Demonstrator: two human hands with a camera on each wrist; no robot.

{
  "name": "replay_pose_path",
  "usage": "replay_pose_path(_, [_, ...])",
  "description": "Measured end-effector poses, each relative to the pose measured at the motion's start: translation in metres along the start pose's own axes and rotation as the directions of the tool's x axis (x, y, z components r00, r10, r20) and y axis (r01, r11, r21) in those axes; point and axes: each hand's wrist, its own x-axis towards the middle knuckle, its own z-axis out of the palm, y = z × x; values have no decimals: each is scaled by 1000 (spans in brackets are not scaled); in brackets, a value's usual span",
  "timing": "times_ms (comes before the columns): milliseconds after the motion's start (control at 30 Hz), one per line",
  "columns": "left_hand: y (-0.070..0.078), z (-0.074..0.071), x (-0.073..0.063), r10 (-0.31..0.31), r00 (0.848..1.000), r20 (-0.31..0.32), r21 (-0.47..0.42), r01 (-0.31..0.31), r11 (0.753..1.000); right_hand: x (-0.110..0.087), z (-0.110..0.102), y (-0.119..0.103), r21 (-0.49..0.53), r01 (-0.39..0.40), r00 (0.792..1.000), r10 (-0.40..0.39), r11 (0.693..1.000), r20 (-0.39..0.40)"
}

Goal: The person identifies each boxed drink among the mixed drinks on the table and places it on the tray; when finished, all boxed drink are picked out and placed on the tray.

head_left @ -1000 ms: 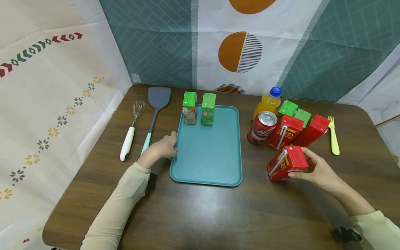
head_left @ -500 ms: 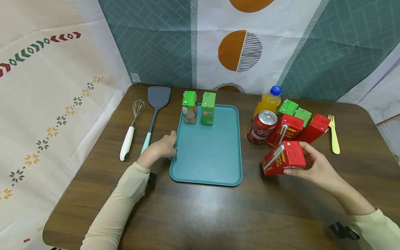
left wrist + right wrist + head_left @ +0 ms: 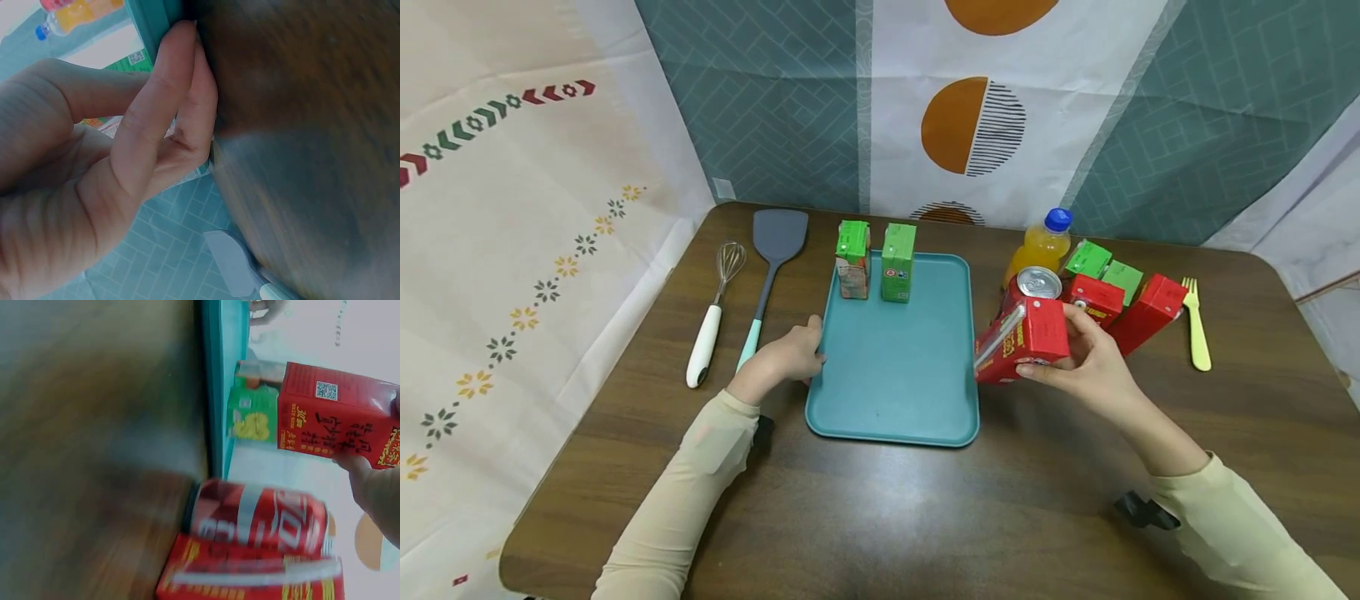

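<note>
My right hand (image 3: pixel 1097 367) grips a red drink carton (image 3: pixel 1033 333) with a white straw on its side, thumb in front and fingers behind. The carton is tilted, its lower end overlapping the right rim of the teal tray (image 3: pixel 895 375) in the head view. In the right wrist view the red carton (image 3: pixel 337 415) shows raised above table level. My left hand (image 3: pixel 786 354) holds the tray's left rim, and in the left wrist view its fingertips are right at the tray edge (image 3: pixel 147 25). Two green drink cartons (image 3: pixel 898 262) (image 3: pixel 853 260) stand upright at the tray's far end.
Behind the right hand stand a red soda can (image 3: pixel 1037 283), an orange juice bottle (image 3: pixel 1047 242), red cartons (image 3: pixel 1150 312) and green cartons (image 3: pixel 1090 258). A yellow fork (image 3: pixel 1198 333) lies far right. Left of the tray lie a whisk (image 3: pixel 706 346) and a grey spatula (image 3: pixel 780 233).
My right hand has lifted the red drink carton and carried it left and away from me, from the table to the tray's right rim. My left hand has stayed at the tray's left edge.
</note>
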Motion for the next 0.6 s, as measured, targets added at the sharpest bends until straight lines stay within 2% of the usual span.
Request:
replay_pose_path(133, [-1,0,1,-4,1000,9,4,4,1000,23,21,-2,82,10,1000,-12,997,24])
replay_pose_path(200, [-1,0,2,-3,1000,7,9,3,1000,36,30,-3,123,10,1000,-12,992,12])
replay_pose_path(400, [-1,-1,3,-10,1000,7,4,10,1000,76,50,0,260,-74,995,90,963,-50])
replay_pose_path(600, [0,0,3,-1,1000,1,-21,1,1000,109,63,9,222,-91,988,115,971,-99])
